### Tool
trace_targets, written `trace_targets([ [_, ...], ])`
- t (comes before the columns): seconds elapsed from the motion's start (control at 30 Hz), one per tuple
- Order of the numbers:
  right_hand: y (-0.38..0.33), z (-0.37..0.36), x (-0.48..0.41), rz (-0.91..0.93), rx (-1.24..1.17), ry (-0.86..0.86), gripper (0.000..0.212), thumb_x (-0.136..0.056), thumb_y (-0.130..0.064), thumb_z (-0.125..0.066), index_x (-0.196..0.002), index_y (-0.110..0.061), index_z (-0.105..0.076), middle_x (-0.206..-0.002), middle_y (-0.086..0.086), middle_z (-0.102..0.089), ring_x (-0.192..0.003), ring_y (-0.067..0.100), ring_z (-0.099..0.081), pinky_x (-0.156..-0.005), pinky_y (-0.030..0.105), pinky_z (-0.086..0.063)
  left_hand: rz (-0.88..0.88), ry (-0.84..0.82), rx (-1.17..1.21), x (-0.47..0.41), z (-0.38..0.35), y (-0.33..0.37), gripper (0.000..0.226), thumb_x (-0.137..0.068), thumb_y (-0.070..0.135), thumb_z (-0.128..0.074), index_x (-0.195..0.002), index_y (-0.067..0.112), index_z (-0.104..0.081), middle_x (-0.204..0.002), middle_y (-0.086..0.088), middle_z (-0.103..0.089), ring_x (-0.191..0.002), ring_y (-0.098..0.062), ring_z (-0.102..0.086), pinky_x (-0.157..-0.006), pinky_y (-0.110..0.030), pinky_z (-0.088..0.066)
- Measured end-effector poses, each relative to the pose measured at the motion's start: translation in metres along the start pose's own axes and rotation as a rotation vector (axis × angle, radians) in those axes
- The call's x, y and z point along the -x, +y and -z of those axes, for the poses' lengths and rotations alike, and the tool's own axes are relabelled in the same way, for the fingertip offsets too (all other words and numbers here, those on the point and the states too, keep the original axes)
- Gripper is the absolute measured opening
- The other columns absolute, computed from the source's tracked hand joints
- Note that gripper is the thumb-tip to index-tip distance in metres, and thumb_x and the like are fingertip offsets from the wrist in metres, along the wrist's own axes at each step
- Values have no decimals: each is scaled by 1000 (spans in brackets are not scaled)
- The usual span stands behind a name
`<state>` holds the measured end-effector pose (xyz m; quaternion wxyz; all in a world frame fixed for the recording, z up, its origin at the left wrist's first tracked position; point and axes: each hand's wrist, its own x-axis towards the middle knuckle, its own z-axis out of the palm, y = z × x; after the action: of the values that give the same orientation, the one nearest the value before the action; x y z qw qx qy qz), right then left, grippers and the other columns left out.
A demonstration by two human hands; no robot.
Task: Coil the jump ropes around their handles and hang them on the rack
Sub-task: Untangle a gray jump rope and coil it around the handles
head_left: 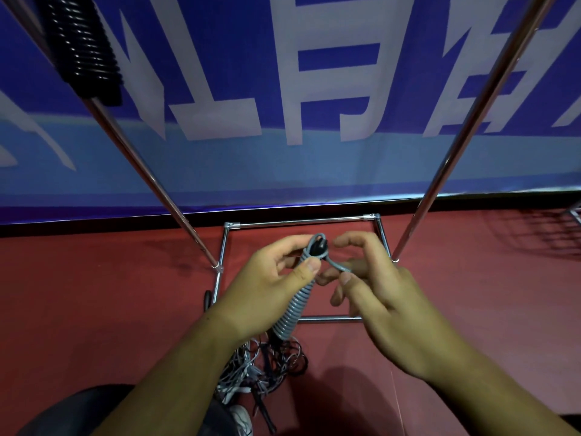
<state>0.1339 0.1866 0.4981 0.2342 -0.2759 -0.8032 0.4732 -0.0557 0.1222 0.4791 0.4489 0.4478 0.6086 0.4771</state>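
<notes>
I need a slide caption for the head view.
Left hand grips a grey coiled jump rope while right hand pinches its end.

Silver chrome on the rack, glinting along its poles. Over the rack's base, grey jump rope, banded by tight ridged coils, black at the top end. At the rack's upper left, glossy black coiled rope, ribbed with thin highlights. Behind the rack, blue banner with large white characters and a paler blue band below. Under the rack, dull red floor; near its front bar, tangle of ropes in grey, white and black.
</notes>
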Motion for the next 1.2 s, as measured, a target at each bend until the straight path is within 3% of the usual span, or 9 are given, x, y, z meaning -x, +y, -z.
trace_targets([
  [0.07,-3,4,1,50,-10,-26,27,-105,-29,-37,-129,-41,-44,-97,-10,-71,-91,19,-66,-77,37,-52,18,-6,64,0,0,0,32,-99,23,-65,-131,21,-65,-120,4,-74,-111,-10,-69,-95,-27,-51],
  [0.23,-4,4,-2,125,38,-75,30,-106,-36,-43,-134,-38,-52,-90,-9,-66,-84,17,-63,-73,27,-49,26,-55,139,1,0,-3,36,-95,24,-60,-130,18,-66,-125,0,-73,-122,-16,-66,-107,-35,-49],
  [0.37,-2,2,-3,145,42,-64,24,-102,-39,-50,-124,-32,-56,-81,-6,-68,-77,17,-67,-70,32,-52,61,-81,144,1,-1,-4,40,-94,21,-59,-132,13,-65,-120,-3,-74,-115,-19,-68,-102,-37,-49],
  [0.5,1,-1,-7,36,-196,28,12,-100,-38,-57,-109,-29,-57,-75,3,-72,-65,21,-65,-65,42,-55,82,-81,178,3,-8,-1,33,-96,27,-58,-126,18,-69,-100,2,-76,-97,-13,-69,-93,-33,-49],
  [0.67,2,2,-11,-79,-384,118,22,-85,-33,-69,-94,-16,-60,-61,10,-65,-52,16,-58,-54,24,-47,86,-68,187,4,-12,0,30,-95,30,-58,-122,22,-72,-117,-2,-76,-109,-12,-68,-98,-27,-51],
  [0.8,6,5,-13,-42,-231,242,18,-85,-38,-78,-89,-24,-67,-73,-3,-59,-62,12,-55,-54,32,-46,90,-42,206,6,-14,5,31,-94,35,-61,-121,24,-71,-109,6,-78,-97,-2,-69,-87,-22,-51],
  [0.9,6,10,-14,-34,-215,280,17,-77,-40,-79,-84,-26,-70,-85,-1,-68,-72,19,-65,-57,38,-55,78,-19,208,5,-12,5,30,-97,37,-63,-123,23,-71,-109,6,-77,-96,-1,-68,-86,-24,-49],
  [1.03,4,7,-12,-70,-191,246,20,-70,-41,-82,-83,-28,-75,-73,-3,-71,-67,24,-65,-61,42,-57,71,3,223,4,-12,5,35,-93,32,-59,-125,22,-69,-116,1,-77,-105,-8,-71,-88,-23,-52],
  [1.2,3,5,-11,4,-6,274,30,-72,-42,-82,-101,-32,-81,-78,-8,-72,-69,14,-69,-66,30,-57,72,31,199,4,-13,5,28,-101,22,-60,-129,26,-66,-116,3,-77,-108,-10,-72,-87,-21,-54],
])
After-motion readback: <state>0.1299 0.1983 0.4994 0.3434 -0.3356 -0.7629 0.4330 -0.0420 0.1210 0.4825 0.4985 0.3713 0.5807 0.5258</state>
